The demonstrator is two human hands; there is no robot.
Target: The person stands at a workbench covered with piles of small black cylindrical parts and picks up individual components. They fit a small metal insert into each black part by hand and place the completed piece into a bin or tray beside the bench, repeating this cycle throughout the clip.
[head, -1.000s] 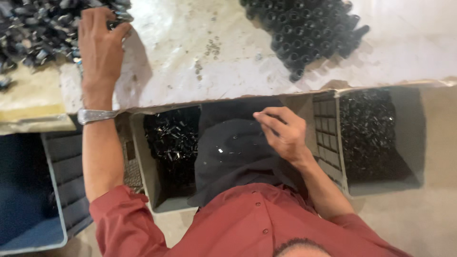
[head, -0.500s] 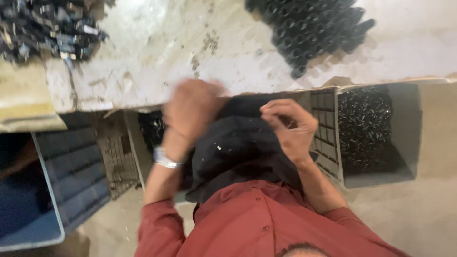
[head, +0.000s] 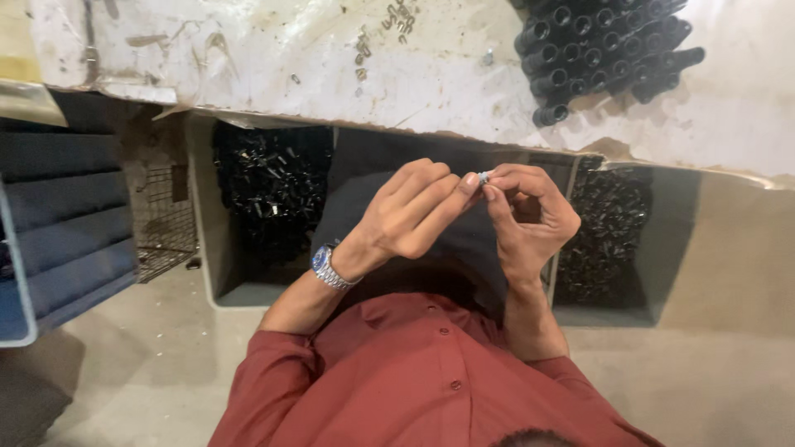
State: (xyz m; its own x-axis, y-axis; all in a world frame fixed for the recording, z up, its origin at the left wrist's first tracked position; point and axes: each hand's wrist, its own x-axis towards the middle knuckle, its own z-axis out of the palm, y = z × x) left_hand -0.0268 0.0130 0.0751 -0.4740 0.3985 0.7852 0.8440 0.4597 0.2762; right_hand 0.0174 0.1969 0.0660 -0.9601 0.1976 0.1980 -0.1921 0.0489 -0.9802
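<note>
My left hand (head: pixel 410 211), with a wristwatch (head: pixel 325 266) on it, and my right hand (head: pixel 530 217) meet fingertip to fingertip over my lap, below the table's edge. Between their fingertips they pinch a small silvery part (head: pixel 483 176). Most of the part is hidden by the fingers, so its shape is unclear. Behind the hands lies dark cloth (head: pixel 364 190) over my knees. My red shirt (head: pixel 431 381) fills the bottom of the view.
The worn white table (head: pixel 290 66) carries a stack of black tubes (head: pixel 604 45) at the far right and a few small metal clips (head: pixel 397 16). Under the table stand two grey bins (head: pixel 217 290) of black parts (head: pixel 273 186), the other heap (head: pixel 613 232) at right. A blue crate (head: pixel 58 215) and wire basket (head: pixel 161 219) are at left.
My left hand left the pile of parts at the table's far left, swung back towards my lap and now meets my right hand's fingertips. The view has shifted to the right.
</note>
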